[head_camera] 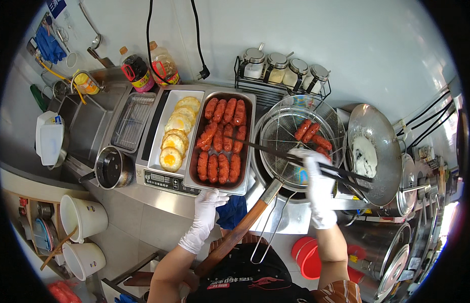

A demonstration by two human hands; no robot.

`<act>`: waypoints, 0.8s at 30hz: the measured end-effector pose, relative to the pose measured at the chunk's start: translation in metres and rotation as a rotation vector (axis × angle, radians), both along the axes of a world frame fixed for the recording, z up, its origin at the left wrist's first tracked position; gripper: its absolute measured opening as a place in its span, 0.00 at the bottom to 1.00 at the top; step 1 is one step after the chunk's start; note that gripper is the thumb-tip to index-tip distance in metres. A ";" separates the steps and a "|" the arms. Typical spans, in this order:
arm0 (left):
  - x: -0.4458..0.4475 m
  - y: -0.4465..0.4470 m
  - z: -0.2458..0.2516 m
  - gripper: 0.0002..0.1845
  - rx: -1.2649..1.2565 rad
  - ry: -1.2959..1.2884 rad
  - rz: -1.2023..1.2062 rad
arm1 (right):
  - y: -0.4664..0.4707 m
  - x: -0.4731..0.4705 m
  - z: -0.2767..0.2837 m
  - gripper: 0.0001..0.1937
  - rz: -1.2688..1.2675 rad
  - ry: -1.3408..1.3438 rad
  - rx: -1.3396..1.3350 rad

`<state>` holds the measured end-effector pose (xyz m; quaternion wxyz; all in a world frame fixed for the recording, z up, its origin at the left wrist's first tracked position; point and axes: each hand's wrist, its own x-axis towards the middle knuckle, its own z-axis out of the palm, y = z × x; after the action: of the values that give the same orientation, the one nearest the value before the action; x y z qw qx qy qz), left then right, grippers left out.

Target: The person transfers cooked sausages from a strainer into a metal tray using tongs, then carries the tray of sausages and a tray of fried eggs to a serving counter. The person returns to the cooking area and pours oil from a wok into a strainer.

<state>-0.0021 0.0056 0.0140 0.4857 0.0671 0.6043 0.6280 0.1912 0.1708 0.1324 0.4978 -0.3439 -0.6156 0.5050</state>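
My right hand (319, 185), in a white glove, grips a pair of long dark chopsticks (271, 150). Their tips reach over the sausages (224, 140) in a rectangular steel tray (252, 113); whether a sausage is pinched between them, I cannot tell. Gloved too, my left hand (209, 202) holds the front rim of that tray. Beneath my right hand, a large wire skimmer (272, 132) rests over a round pot (257, 166), with several sausages (310, 130) lying in its mesh. The skimmer's wooden handle (235, 233) slants down towards my body.
Fried eggs (178, 130) overlap in a white tray (159, 151) at left. A wok (386, 166) containing whitish stuff stands at right, a small black-handled pot (110, 166) further left. Seasoning jars (276, 68) stand in a rack behind. A red bucket (307, 261) is on the floor.
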 end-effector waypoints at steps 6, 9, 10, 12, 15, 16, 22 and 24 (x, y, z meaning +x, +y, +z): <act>0.001 0.001 0.001 0.10 0.003 0.005 -0.003 | -0.008 -0.054 -0.024 0.07 0.064 0.057 -0.062; 0.002 0.000 -0.001 0.10 -0.004 0.002 0.000 | -0.005 -0.063 -0.025 0.07 0.084 0.086 -0.054; 0.001 0.001 -0.001 0.10 -0.006 0.001 -0.001 | -0.004 -0.062 -0.023 0.07 0.088 0.089 -0.043; 0.000 0.000 -0.001 0.10 0.014 0.005 0.005 | -0.003 -0.051 -0.017 0.07 0.041 0.065 0.026; 0.000 -0.001 -0.002 0.11 0.016 0.011 -0.002 | 0.007 -0.007 -0.003 0.08 -0.133 -0.017 0.148; 0.000 -0.001 -0.003 0.11 0.029 0.007 0.001 | 0.013 0.007 -0.002 0.12 -0.227 0.074 0.060; -0.003 0.000 -0.003 0.13 0.000 0.029 -0.011 | 0.048 0.080 -0.015 0.13 -0.496 -0.085 0.048; -0.003 0.000 -0.003 0.13 0.011 0.018 -0.007 | 0.049 0.087 -0.025 0.11 -0.492 -0.144 0.061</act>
<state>-0.0056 0.0056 0.0111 0.4821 0.0774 0.6047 0.6292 0.2779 0.2193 0.1076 0.5706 -0.5034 -0.5622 0.3239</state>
